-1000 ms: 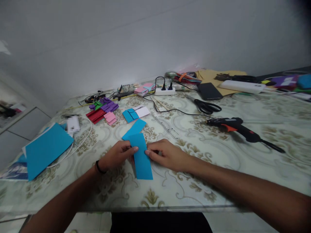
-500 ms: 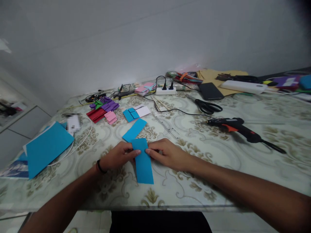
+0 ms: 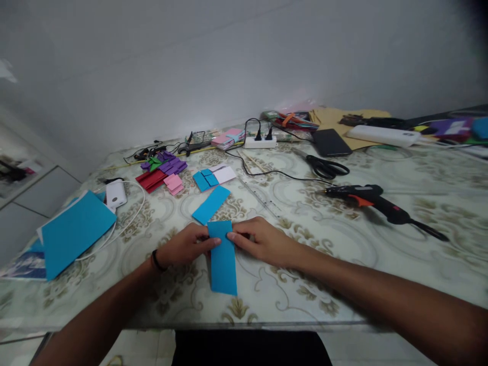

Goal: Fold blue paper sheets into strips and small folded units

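A blue paper strip is held upright in front of me, its long side running toward the table's front edge. My left hand pinches its left edge, thumb on top and fingers hidden behind. My right hand grips the right edge the same way, its thumb pressing on the face. Just beyond lies a second blue paper strip, slanted on the table. Farther back are folded blue paper pieces beside a white piece. A clear ruler rests to the right of them.
Black scissors and a glue gun lie at the right. A power strip trails a black cable. At left are blue sheets, a white power bank, and red, pink and purple folded papers.
The strip's near end has swung slightly left and toward me, so the strip hangs straighter. Both hands keep their hold in nearly the same place.
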